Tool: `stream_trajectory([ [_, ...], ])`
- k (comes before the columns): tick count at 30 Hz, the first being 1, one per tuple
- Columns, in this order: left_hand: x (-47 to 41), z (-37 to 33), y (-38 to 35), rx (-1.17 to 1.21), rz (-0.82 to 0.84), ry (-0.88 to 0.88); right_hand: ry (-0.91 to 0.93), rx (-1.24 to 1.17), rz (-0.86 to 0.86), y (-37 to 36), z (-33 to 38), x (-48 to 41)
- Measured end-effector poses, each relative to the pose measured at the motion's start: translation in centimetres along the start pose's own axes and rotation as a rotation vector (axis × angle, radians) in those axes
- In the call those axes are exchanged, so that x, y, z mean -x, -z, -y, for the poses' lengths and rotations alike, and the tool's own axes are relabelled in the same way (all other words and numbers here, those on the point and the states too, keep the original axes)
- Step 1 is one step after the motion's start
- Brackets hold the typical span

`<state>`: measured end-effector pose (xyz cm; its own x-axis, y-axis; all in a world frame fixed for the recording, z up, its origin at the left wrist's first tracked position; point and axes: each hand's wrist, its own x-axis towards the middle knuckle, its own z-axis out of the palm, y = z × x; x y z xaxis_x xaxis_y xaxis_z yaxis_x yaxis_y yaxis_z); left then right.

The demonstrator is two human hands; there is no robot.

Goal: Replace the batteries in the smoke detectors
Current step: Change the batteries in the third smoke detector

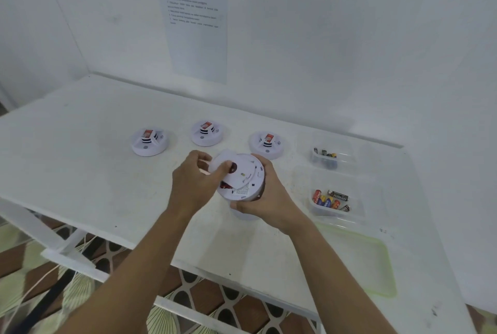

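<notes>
A round white plastic smoke detector (pixel 246 181) is gripped underside-up by the right hand (pixel 266 199). Its flat white battery cover (pixel 224 165) is pinched by the left hand (pixel 192 185) — compartment partly uncovered, swap judged unfinished. Beyond the grip, three more white detectors (pixel 206 134) probably await attention. Right of it, batteries (pixel 329 200) lie in a clear plastic tub (pixel 336 217).

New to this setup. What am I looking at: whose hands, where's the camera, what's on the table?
No robot: a person's bare hands, filmed by one camera on their head, looking down. The right hand grips an upturned smoke detector; the left hand pinches its back cover. Three more detectors sit on the white table. To the right, two clear tubs hold batteries: a near tub and a far tub.
</notes>
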<state>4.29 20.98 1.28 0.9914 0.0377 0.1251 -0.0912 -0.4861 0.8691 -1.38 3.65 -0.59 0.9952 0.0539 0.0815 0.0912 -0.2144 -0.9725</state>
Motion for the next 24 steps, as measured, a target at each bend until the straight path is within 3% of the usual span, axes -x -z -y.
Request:
stream_trajectory([
  [5, 0.0, 1.5, -0.2, -0.047, 0.028, -0.500, -0.014, 0.010, 0.042, 0.0, -0.1, 0.0],
  [7, 0.1, 1.7, 0.0, -0.098, 0.038, -0.608, -0.009, 0.008, 0.045, 0.0, -0.1, 0.0],
  [10, 0.2, 1.9, 0.5, -0.067, 0.053, -0.604, -0.009, -0.007, 0.040, 0.3, 0.0, -0.1],
  [15, 0.2, 3.0, 1.9, -0.093, 0.226, -0.662, -0.025, 0.021, 0.050, 0.9, 0.3, -0.2],
  [24, 0.6, 2.1, 2.4, -0.043, 0.241, -0.528, -0.010, 0.077, 0.106, 1.1, 0.9, -0.3],
])
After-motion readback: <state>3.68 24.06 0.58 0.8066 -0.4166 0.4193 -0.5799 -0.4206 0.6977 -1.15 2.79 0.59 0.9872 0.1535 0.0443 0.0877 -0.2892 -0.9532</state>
